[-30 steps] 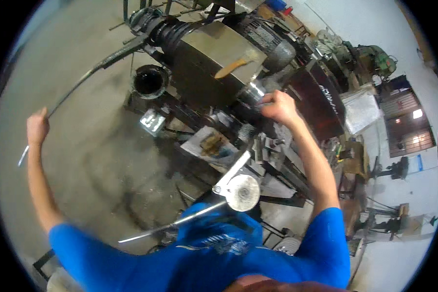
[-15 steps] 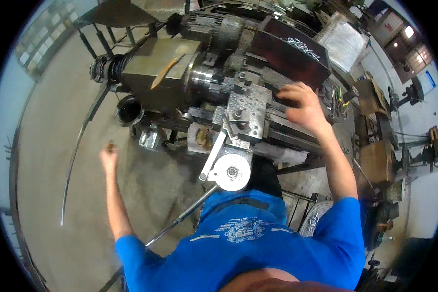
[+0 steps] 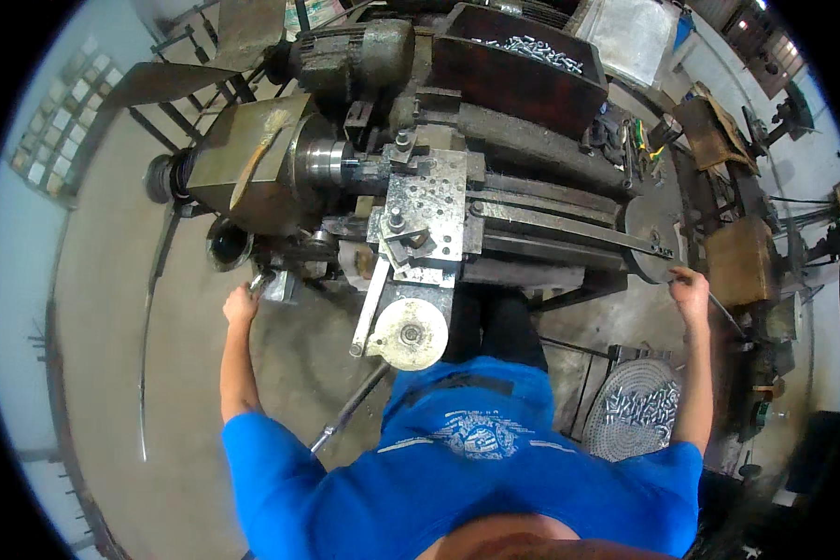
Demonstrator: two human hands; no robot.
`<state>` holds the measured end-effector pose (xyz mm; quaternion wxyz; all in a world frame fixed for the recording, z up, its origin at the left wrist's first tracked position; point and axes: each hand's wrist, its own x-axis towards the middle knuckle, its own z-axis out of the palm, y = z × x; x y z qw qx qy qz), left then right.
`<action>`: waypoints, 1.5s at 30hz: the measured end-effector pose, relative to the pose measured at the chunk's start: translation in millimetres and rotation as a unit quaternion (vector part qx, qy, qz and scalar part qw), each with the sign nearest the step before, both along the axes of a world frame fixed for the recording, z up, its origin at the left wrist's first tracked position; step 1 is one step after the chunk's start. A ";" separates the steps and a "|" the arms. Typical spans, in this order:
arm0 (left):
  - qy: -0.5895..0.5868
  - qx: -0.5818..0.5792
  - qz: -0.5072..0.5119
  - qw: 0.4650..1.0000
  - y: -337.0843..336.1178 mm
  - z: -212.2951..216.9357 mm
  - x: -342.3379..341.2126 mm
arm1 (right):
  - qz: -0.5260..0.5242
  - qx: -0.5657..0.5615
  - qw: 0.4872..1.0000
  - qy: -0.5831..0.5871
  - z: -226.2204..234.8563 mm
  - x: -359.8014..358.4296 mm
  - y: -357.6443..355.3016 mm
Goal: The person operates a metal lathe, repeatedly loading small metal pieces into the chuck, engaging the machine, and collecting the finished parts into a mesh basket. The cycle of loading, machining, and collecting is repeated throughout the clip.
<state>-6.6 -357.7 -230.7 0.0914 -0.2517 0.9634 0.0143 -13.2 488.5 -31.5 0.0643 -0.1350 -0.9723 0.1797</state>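
A small lathe stands before me. My left hand (image 3: pixel 241 304) is closed beside a metal box (image 3: pixel 278 286) below the headstock (image 3: pixel 210 173); what its fingers hold is hidden. Far to the right, my right hand (image 3: pixel 691 291) is closed at the rim of a dark handwheel (image 3: pixel 648 265) at the bed's end. The shiny chuck (image 3: pixel 325 161) faces the tool carriage (image 3: pixel 427 201), which bears clamped tools. A pale round dial (image 3: pixel 411 334) and a flat lever (image 3: pixel 371 308) sit on the carriage's near side, close to my waist.
A brush (image 3: pixel 259 161) lies on the headstock. Behind the bed, a dark bin (image 3: pixel 518 82) holds many small metal parts. More parts lie in a round woven basket (image 3: pixel 616 441) at my right. Hand tools (image 3: pixel 646 140) rest beyond the bed's right end. A motor (image 3: pixel 355 58) sits at the back.
My right hand has left the space above the bed and moved right and nearer, to the handwheel. My left hand has come in beside the metal box. The view has shifted.
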 end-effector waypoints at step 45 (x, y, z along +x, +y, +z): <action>-0.106 0.393 -0.117 0.906 229.4 137.9 167.2 | -0.294 0.128 0.941 -0.111 -97.8 173.8 28.3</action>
